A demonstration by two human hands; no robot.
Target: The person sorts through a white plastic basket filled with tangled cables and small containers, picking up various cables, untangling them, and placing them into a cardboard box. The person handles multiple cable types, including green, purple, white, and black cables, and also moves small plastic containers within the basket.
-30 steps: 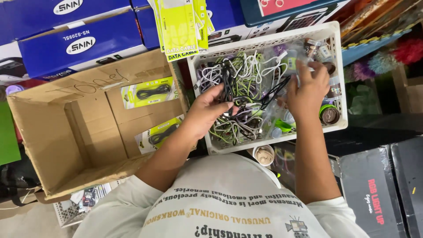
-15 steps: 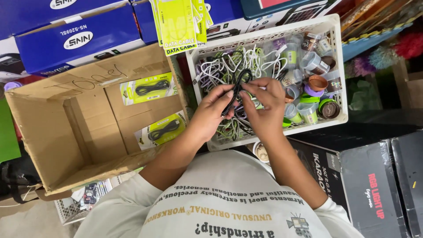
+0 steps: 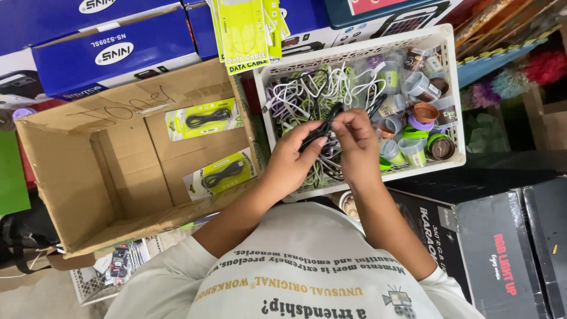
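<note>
one large cardboard box (image 3: 88, 171) lies open at the left, flaps out, with two yellow-green packaged cables (image 3: 204, 118) lying flat on its inner wall, one above the other. blue cartons (image 3: 118, 50) are stacked beyond it, and black cartons (image 3: 502, 248) sit at the lower right. white slatted basket (image 3: 452, 88) stands just right of the cardboard box, touching its edge; a bunch of yellow-green cable packets (image 3: 248, 32) hangs over its upper left corner. inside the basket, the left part holds a tangle of loose cables (image 3: 301, 94), white, green and purple; the right part holds small clear round containers (image 3: 419, 85) with coloured lids, packed close together. both hands are over the middle of the basket, nearly touching each other. left hand (image 3: 292, 156) pinches a black cable (image 3: 323, 125) between thumb and fingers, fingers curled narrow. right hand (image 3: 354, 145) grips the same black cable just beside, thumb and forefinger closed on it. the black cable runs up from the fingertips and sits just above the tangle; cannot tell whether its lower end is free of the pile.
</note>
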